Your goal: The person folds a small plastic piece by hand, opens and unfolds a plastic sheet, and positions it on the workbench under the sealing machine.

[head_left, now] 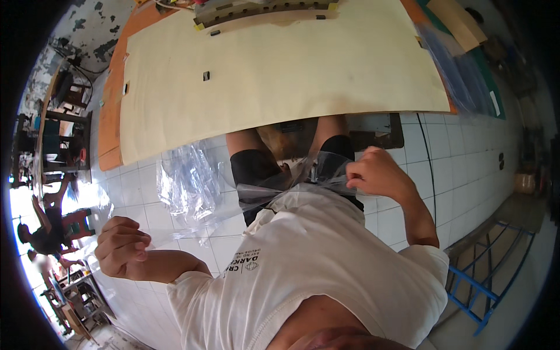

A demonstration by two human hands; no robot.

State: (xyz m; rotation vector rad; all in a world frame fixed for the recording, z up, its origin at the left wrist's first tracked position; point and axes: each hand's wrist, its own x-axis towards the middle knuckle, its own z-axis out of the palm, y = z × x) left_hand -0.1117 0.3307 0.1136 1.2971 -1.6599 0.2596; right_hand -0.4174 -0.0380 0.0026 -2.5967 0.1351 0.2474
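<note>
A clear plastic sheet (259, 193) stretches across my lap, drawn out between my two hands. My left hand (123, 248), out at the far left, is closed with its fingers curled on one end of the plastic. On the right, level with my thighs, my right hand (378, 172) pinches the other end in closed fingers. Between my left hand and the table's near edge, a crumpled, shiny stretch of clear plastic (189, 184) hangs over the floor. It cannot be told whether this is the same sheet.
Ahead stands a table with a cream top sheet (291, 70) and small dark pieces (206, 76) on it. A long slotted bar (262, 13) lies at its far edge. Blue-tinted plastic (461, 76) covers the right end. A blue metal rack (481, 286) stands right; other people (49, 227) sit far left.
</note>
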